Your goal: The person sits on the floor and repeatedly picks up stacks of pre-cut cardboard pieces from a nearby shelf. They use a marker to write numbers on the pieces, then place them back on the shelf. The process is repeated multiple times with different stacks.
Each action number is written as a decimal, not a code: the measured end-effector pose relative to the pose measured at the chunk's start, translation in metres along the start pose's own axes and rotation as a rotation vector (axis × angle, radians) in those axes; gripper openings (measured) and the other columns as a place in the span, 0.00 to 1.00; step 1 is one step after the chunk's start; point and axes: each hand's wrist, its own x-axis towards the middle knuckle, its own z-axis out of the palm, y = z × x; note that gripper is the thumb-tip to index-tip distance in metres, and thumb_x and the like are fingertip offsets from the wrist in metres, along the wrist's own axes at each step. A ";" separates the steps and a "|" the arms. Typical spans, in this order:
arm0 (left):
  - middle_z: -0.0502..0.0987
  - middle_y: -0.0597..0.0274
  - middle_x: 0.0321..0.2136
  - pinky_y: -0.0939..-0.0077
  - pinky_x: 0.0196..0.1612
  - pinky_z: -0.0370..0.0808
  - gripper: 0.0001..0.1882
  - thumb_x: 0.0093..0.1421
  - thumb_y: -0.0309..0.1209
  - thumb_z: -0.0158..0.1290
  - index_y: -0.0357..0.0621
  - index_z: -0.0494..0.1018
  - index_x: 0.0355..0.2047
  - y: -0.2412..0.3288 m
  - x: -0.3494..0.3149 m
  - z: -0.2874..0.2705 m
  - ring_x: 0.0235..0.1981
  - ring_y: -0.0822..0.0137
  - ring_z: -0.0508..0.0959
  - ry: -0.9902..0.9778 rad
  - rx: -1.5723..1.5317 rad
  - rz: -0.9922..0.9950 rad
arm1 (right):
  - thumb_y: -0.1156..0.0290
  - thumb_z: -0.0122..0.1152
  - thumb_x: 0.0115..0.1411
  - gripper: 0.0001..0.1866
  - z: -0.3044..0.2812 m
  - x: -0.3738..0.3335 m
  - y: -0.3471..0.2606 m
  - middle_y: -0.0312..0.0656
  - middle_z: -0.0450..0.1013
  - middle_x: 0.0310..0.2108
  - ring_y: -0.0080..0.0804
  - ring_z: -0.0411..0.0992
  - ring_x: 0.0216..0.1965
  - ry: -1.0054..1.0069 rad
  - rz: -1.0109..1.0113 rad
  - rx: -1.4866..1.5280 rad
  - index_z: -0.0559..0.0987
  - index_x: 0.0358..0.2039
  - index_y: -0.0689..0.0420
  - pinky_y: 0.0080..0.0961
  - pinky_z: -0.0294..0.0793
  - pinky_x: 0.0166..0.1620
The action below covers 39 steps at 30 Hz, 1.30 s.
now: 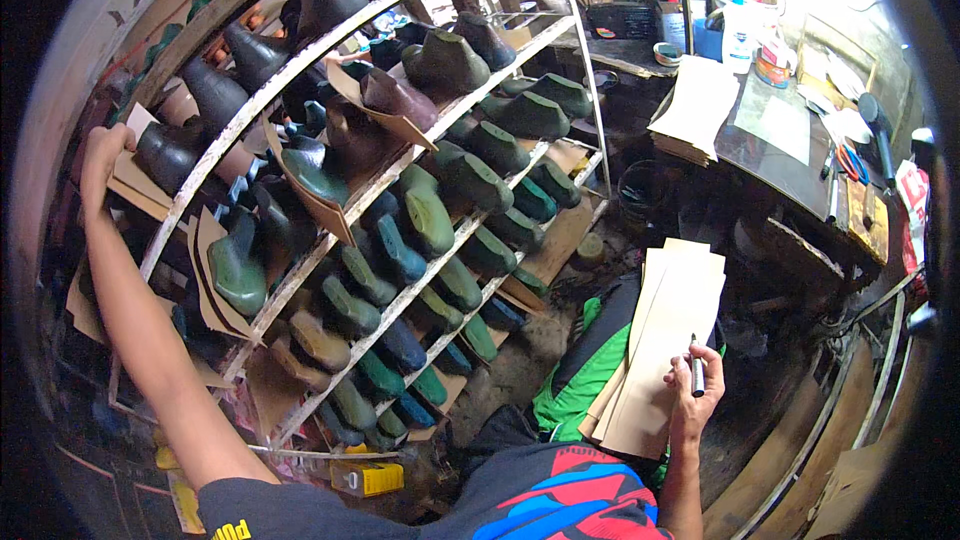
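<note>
From my remote post, I see the right hand (694, 398) pinching a marker (697, 376) over cardboard sheets (668, 325), apparently lap-rested for support, while the left hand (103, 152) curls beside a black shoe last (166, 155), its hold impossible to tell.

Over on my right I've got a dark, flat-topped workbench (750, 160), pretty cluttered tbh. A white plastic bottle with a blue cap (738, 35) stands toward the back, with a round orange-and-white tin (772, 68) near it. Closer to me there's a pair of scissors with blue and orange handles (853, 164). Farther back sits a black plastic basket (615, 18), and low on my left, a yellow plastic jug (378, 479).
</note>
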 end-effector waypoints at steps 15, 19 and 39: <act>0.85 0.49 0.35 0.61 0.44 0.75 0.25 0.61 0.48 0.55 0.35 0.82 0.41 0.066 0.035 -0.061 0.36 0.60 0.82 0.497 0.051 0.295 | 0.79 0.65 0.66 0.11 -0.004 0.000 -0.007 0.35 0.73 0.37 0.19 0.75 0.32 -0.002 0.019 -0.070 0.76 0.48 0.59 0.20 0.80 0.36; 0.86 0.54 0.40 0.69 0.49 0.75 0.24 0.60 0.46 0.58 0.37 0.83 0.45 0.161 0.066 -0.048 0.41 0.64 0.83 0.383 -0.193 0.290 | 0.79 0.65 0.65 0.12 0.002 0.001 -0.008 0.35 0.73 0.36 0.19 0.75 0.32 -0.010 0.024 -0.075 0.77 0.48 0.59 0.20 0.80 0.35; 0.86 0.46 0.39 0.68 0.48 0.79 0.28 0.46 0.46 0.69 0.35 0.85 0.40 0.384 0.045 0.091 0.40 0.56 0.84 0.490 -0.464 0.193 | 0.76 0.62 0.69 0.11 -0.018 -0.011 -0.016 0.38 0.78 0.34 0.19 0.74 0.28 0.134 0.144 -0.074 0.78 0.51 0.60 0.19 0.77 0.32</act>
